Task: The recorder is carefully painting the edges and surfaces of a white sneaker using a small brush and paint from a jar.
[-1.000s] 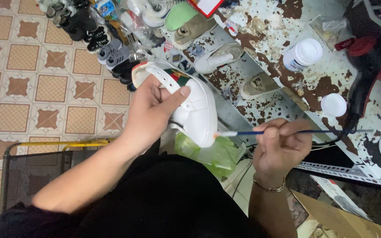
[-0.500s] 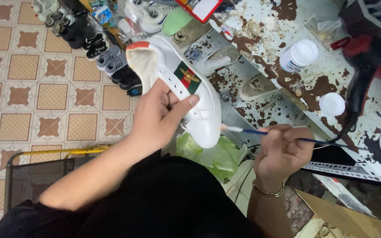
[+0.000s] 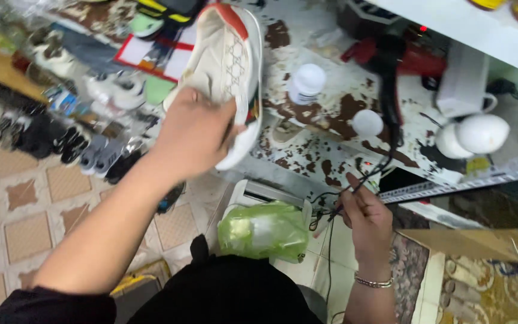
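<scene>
Above the paint-spattered table [image 3: 331, 159], toward the far left of the scene, the left hand [image 3: 196, 135] holds a white sneaker [image 3: 229, 66] up in the air, its opening and patterned lining turned toward the camera and its red-trimmed heel pointing away. The fingers of that hand are wrapped around the shoe's side, with the thumb pressed against its edge near the striped band. Lower and to the right, the right hand [image 3: 364, 216] sits near the table's front edge, its fingers pinched together on a thin dark paintbrush [image 3: 373, 171] that slants up and away toward the far right. A bracelet [image 3: 374, 281] circles that wrist. On the table stand a white bottle [image 3: 306, 84] and a small white lid [image 3: 367, 123], well apart from the sneaker. A green plastic bag [image 3: 265, 231] lies just below, between the two arms. Rows of small dark shoes [image 3: 61, 141] line the tiled floor [image 3: 19, 216] at the left.
</scene>
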